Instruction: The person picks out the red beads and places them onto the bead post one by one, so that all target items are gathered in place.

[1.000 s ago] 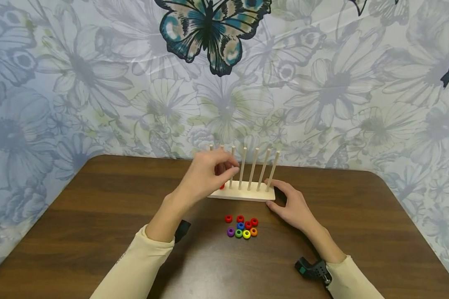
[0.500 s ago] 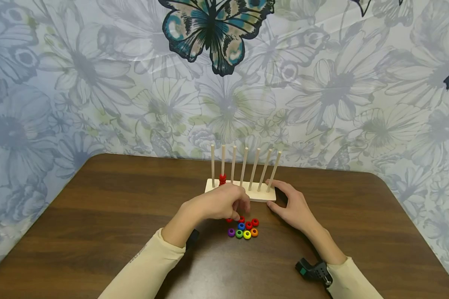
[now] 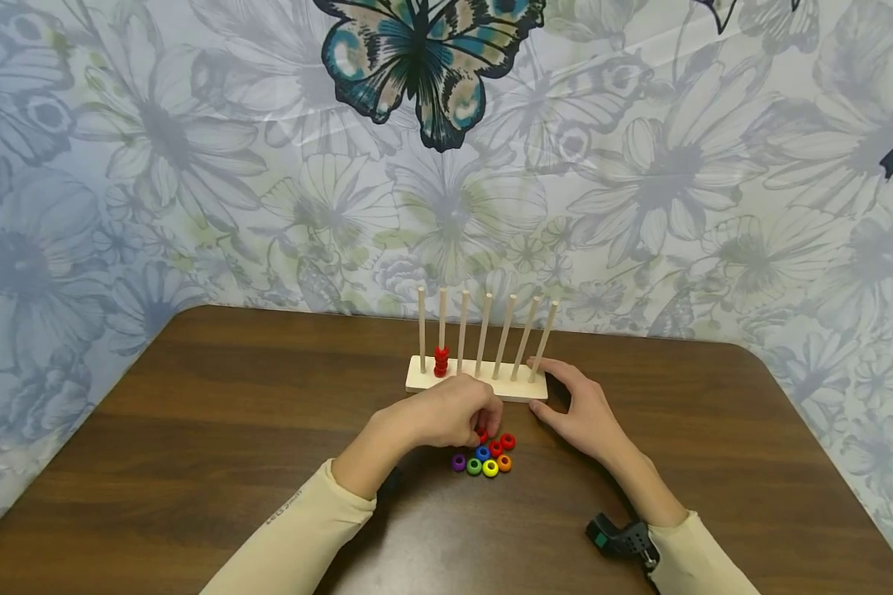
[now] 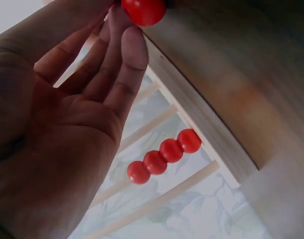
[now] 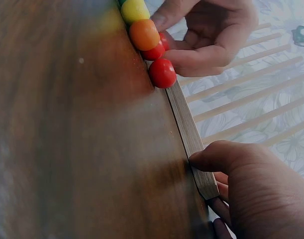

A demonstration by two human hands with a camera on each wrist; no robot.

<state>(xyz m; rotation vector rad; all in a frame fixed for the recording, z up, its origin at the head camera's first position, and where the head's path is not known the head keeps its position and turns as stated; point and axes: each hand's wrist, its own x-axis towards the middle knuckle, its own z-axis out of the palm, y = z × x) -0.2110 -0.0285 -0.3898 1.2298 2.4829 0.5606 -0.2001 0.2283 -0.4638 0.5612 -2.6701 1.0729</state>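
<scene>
Four red beads [image 3: 441,362] on peg rack [image 3: 516,390]; left hand [image 3: 446,411] pinching loose red bead [image 3: 481,435] in front, right hand [image 3: 584,413] gripping rack's right end — pickup step, likely; next needs clean lift.

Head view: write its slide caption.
Left hand at the loose colored beads, right hand gripping the wooden rack by its end, red beads stacked on one peg.

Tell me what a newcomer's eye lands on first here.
Probably the large teal butterfly on the wall, up top. Next, four red beads stacked on the second peg from the left of the wooden stand. Then the left hand, at the loose beads in front of the stand.
</scene>
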